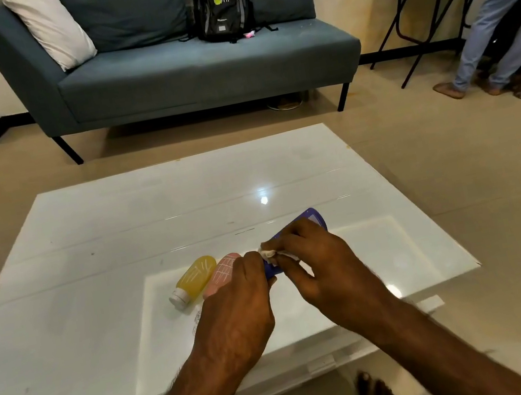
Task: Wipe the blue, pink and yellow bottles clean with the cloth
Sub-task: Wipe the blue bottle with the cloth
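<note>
1. The small blue plastic squeeze bottle is held up over the glossy white table, tilted, with its rounded base pointing away and to the right and its cap end hidden toward the left hand.
2. The left hand's fingers are curled shut around the bottle's lower, near end, steadying it.
3. The right hand has its fingers bent over the middle of the bottle and pinches a small crumpled white cloth against its side; only a scrap of cloth shows between the two hands.
4. Handling, as I judge it: the bottle looks light and somewhat soft-walled, so a hard squeeze could dent it or push contents toward the cap. Its smooth skin is probably slippery, so gripping near the cap end, as the left hand does, leaves the body free for wiping.
5. The cloth is limp and thin, and will bunch up unless the fingertips keep it pressed flat.
6. The translucent yellow bottle with a white cap lies on its side on the table, just left of the hands.
7. The pink bottle with pale line markings lies beside it, touching or nearly so, partly covered by the left hand.
8. Both look like the same soft travel type, equally light.
</note>
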